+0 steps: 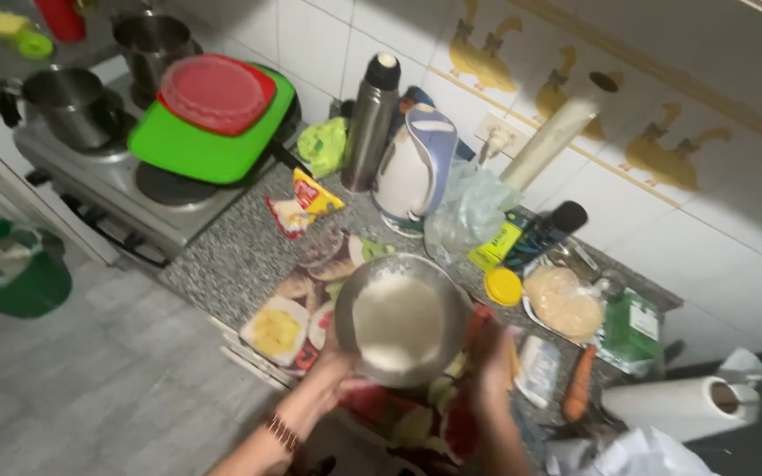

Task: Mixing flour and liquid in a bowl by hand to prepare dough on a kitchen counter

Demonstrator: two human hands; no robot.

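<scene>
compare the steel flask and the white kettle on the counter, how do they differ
The steel flask is slim, straight-sided and metallic with a dark cap; the white kettle is squat and rounded, white with a blue-grey side handle. The flask shows no handle. Both stand upright by the tiled wall, side by side.

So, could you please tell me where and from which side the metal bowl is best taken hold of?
Probably by the rim, from the near side, as the left hand and right hand do now. The metal bowl is round with no handle, and clutter crowds its far side.
</scene>
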